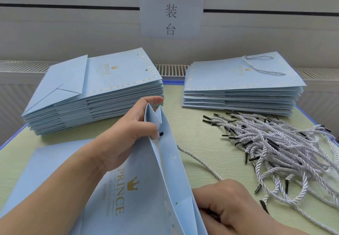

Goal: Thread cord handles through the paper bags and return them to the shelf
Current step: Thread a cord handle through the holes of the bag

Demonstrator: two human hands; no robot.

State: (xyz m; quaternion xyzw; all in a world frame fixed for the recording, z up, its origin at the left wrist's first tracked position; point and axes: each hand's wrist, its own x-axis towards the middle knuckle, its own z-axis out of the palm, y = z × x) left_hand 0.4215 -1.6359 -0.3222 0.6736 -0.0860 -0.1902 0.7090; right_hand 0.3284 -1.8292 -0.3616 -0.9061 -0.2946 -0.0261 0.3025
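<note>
I see bag [139,189] at 6 o'clock on surface [192,128], mouth opened | left hand [126,133] fingers pinching its top edge by black cord tip [161,134] | right hand [231,205] fingers curled at bag's near edge, gripping cord [200,162] | cords [275,143] at 3 o'clock | stacks [95,91] at 10 and 1 o'clock

A pale green, blue-edged table [192,139] is standing against a grey panelled wall [73,29], a paper sign [171,7] hanging above slatted vents [170,69].
</note>
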